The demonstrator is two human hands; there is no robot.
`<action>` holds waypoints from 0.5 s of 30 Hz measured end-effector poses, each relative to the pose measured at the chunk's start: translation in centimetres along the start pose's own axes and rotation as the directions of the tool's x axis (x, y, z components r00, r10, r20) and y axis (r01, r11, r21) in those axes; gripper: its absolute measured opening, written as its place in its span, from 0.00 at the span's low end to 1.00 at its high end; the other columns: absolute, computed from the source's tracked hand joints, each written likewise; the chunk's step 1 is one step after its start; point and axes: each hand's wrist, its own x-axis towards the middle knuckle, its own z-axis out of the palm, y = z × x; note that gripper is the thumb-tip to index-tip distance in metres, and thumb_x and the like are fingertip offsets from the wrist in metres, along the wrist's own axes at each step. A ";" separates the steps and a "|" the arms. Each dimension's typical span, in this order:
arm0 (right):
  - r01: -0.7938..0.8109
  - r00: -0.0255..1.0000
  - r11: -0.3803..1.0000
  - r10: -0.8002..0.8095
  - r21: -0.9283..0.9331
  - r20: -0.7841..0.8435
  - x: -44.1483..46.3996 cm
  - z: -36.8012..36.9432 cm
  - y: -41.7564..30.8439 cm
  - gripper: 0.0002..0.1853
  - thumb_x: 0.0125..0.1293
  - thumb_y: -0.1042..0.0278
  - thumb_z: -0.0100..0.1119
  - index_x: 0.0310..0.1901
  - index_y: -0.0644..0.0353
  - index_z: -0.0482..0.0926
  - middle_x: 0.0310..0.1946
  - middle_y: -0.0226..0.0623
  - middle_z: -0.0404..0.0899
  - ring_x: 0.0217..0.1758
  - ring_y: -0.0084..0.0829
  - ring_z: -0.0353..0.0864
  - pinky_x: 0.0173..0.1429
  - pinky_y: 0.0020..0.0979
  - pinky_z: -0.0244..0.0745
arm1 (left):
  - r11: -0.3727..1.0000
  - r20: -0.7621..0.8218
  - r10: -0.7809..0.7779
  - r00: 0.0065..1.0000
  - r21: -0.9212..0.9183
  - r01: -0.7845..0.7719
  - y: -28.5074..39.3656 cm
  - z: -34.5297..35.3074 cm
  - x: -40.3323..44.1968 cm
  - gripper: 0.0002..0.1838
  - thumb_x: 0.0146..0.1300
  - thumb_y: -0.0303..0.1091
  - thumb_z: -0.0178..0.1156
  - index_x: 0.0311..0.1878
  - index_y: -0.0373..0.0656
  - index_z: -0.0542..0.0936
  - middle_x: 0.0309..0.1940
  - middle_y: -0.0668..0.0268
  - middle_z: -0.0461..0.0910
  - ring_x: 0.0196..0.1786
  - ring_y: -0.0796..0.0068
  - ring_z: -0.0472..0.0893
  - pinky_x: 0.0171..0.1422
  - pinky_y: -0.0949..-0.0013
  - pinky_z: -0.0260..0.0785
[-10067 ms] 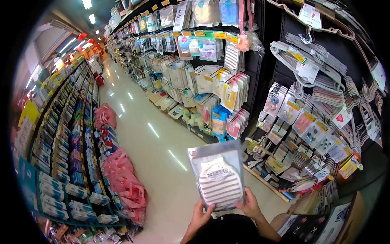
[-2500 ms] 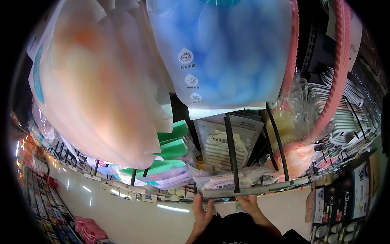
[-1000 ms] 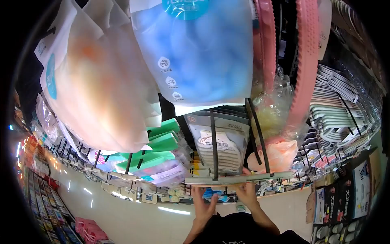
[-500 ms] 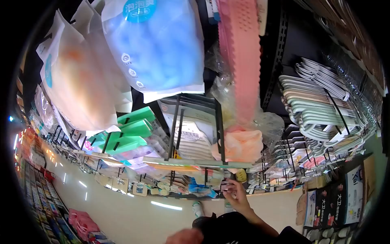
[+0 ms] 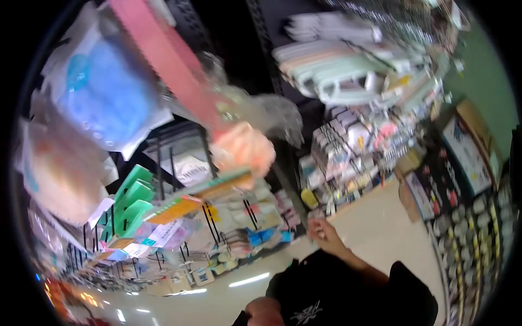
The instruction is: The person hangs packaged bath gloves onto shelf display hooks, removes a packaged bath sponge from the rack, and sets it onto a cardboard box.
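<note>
My right hand [image 5: 323, 233] is held out in front of my body, beside the lower end of the hanging goods. Its fingers are loosely bent and a little apart, and I make out nothing in them, though the view is smeared. Close above it are small hanging packets [image 5: 285, 209] and a yellow item [image 5: 309, 198]. At the bottom edge, my left hand [image 5: 265, 311] shows only in part, close against my black shirt [image 5: 326, 288]; its fingers are hidden.
Bagged blue puffs [image 5: 106, 89], a pink strip [image 5: 168, 54], a peach bath puff [image 5: 244, 149] and green-topped packs [image 5: 130, 201] hang at left. Pale clothes hangers [image 5: 337, 65] hang above. Boxes [image 5: 462, 157] stand on the right by a rack of round items [image 5: 473, 250].
The view has swung right and tilted, so the bagged puffs sit farther left and more of the right-hand rack shows. My right hand's fingers look more bent than before.
</note>
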 end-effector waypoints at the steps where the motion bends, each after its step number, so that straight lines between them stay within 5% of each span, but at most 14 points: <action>1: 0.016 0.999 1.000 -0.015 0.002 -0.043 -0.7 0.8 0.4 0.19 0.63 0.68 0.65 0.54 0.61 0.74 0.40 0.35 0.75 0.41 0.25 0.77 0.44 0.26 0.74 | 1.000 -0.003 0.006 1.000 -0.015 -0.006 0.7 -0.8 -0.5 0.12 0.71 0.42 0.51 0.50 0.47 0.69 0.36 0.71 0.70 0.29 0.75 0.70 0.36 0.66 0.59; 5: 0.027 0.998 1.000 -0.027 -0.001 -0.055 -2.8 4.1 -0.5 0.17 0.64 0.68 0.64 0.53 0.59 0.73 0.43 0.36 0.75 0.42 0.27 0.78 0.44 0.29 0.75 | 0.982 0.020 -0.186 0.982 0.036 0.185 2.7 -1.9 -1.5 0.07 0.70 0.35 0.51 0.39 0.46 0.65 0.35 0.71 0.67 0.30 0.74 0.68 0.39 0.65 0.59; 11: -0.066 0.996 0.998 0.067 0.021 -0.051 -7.4 6.8 -0.4 0.17 0.65 0.65 0.64 0.53 0.58 0.73 0.44 0.35 0.75 0.45 0.28 0.78 0.46 0.31 0.74 | 0.973 0.060 -0.229 0.972 -0.009 0.230 4.8 -4.1 -1.0 0.07 0.71 0.35 0.50 0.40 0.44 0.66 0.38 0.69 0.66 0.33 0.72 0.68 0.41 0.64 0.62; 15: -0.165 0.976 0.986 0.161 -0.017 -0.145 -11.4 7.0 -0.7 0.17 0.66 0.63 0.62 0.54 0.59 0.73 0.45 0.36 0.75 0.46 0.28 0.77 0.48 0.31 0.75 | 0.889 0.042 -0.422 0.906 -0.179 0.422 6.6 -4.6 -0.8 0.08 0.71 0.34 0.49 0.38 0.41 0.66 0.43 0.67 0.64 0.34 0.68 0.68 0.43 0.62 0.65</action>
